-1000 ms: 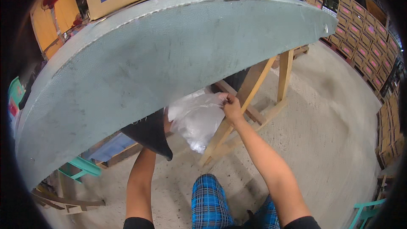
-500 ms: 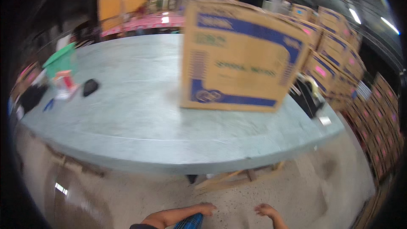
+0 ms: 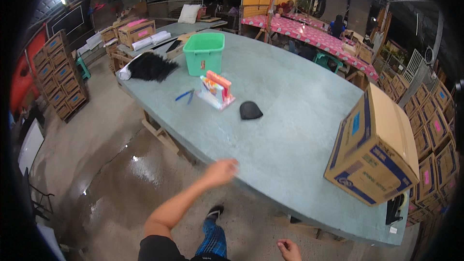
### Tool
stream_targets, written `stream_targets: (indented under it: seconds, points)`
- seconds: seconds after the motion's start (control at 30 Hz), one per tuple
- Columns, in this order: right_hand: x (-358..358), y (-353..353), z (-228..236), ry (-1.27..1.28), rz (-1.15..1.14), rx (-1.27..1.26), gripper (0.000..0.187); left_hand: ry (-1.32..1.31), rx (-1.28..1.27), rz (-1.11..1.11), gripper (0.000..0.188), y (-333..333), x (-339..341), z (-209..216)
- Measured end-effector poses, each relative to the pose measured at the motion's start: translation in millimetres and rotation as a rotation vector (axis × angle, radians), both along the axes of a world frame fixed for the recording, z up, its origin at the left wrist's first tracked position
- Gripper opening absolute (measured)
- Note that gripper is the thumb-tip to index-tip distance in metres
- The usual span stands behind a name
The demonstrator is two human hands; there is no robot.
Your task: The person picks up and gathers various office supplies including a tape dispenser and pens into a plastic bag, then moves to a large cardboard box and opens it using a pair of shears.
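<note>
My left hand (image 3: pixel 222 172) is over the near edge of the grey table (image 3: pixel 290 101), its fingers smeared by motion. Lower right, beside my body, my right hand (image 3: pixel 289 250) hangs with its fingers a little apart and nothing in them. Across the table from my left hand lie a black rounded pad (image 3: pixel 250 110), blue-handled pliers (image 3: pixel 185 96) and a small red and white carton (image 3: pixel 216 90) on a plastic wrapper. Behind these stands a green plastic bin (image 3: pixel 204 57). A large brown cardboard box (image 3: pixel 372 159) with blue print rests on the table's right end.
A black bristly bundle (image 3: pixel 151 66) lies at the table's left end. Stacked cartons stand on the left (image 3: pixel 60 75) and along the right side. A long table with a pink patterned cover (image 3: pixel 309 34) is at the back. The floor (image 3: pixel 116 164) has wet patches.
My view has swung left, so the large box now appears further right and the green bin nearer the middle. My left hand has risen and reached forward to the table edge.
</note>
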State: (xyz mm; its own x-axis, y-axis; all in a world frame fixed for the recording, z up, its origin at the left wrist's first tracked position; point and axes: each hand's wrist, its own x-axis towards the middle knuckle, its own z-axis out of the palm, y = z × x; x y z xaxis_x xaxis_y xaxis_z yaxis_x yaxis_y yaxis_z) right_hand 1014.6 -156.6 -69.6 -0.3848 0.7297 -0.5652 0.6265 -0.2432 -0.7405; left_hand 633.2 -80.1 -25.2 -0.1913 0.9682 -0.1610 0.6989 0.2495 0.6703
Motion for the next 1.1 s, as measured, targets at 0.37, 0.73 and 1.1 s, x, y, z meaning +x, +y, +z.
stream_targets:
  seconds: [0.37, 0.73, 1.1]
  points:
    - [-222.5, 144.2, 164.1, 0.341, 0.284, 1.105, 0.023, 0.528, -0.052, 0.425, 0.076, 146.8, -338.9, -61.7]
    - [-187.7, 142.9, 289.8, 0.123, 0.54, 2.007, 0.025, 0.655, -0.172, 0.608, 0.056, 172.9, -348.3, -75.6]
    - [21.1, 158.4, 301.6, 0.153, 0.746, 1.948, 0.026, -0.536, 0.611, 0.871, 0.054, 93.5, -142.5, -67.6]
